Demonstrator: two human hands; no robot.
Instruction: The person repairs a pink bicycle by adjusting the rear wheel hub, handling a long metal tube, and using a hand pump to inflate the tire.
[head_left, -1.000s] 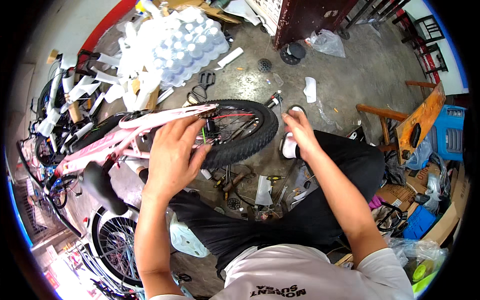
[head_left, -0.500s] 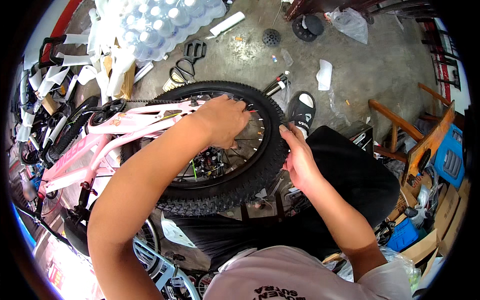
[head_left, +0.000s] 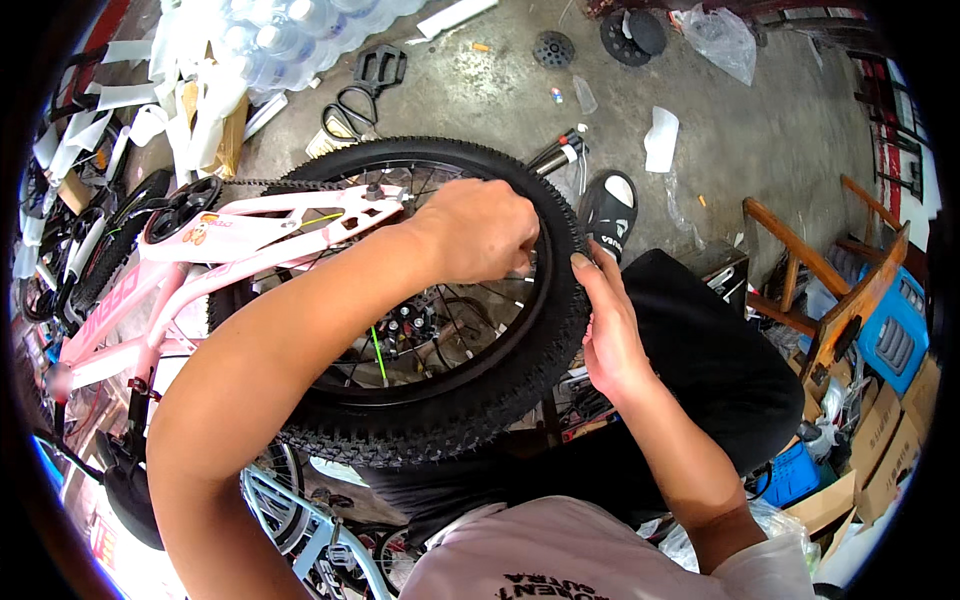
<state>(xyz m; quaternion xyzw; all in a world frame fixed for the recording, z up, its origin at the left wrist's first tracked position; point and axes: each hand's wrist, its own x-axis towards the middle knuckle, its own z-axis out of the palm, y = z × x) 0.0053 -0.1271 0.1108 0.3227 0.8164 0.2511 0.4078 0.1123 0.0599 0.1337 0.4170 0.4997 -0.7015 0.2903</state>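
Note:
A pink bicycle frame (head_left: 225, 240) lies on its side at the left, its wheel flat before me. My left hand (head_left: 480, 230) is a closed fist over the wheel, beside the inner edge of the rim and above the spokes; whatever its curled fingers hold is hidden. My right hand (head_left: 612, 325) grips the outer edge of the black knobby tire (head_left: 400, 440), thumb against the tread. Under my left forearm show the hub parts (head_left: 405, 325) and a bright green spoke piece (head_left: 379, 357).
Shrink-wrapped bottles (head_left: 290, 40), a black pedal (head_left: 381, 68) and a hand pump (head_left: 560, 152) lie beyond the wheel. A wooden stool (head_left: 850, 285) and a blue plastic piece (head_left: 893, 320) are at the right. A light blue bicycle frame (head_left: 310, 525) is at the lower left.
My left fist has shifted right along the rim. The wheel appears larger and lower in view. My right hand stays at the tire's edge, its fingers showing more.

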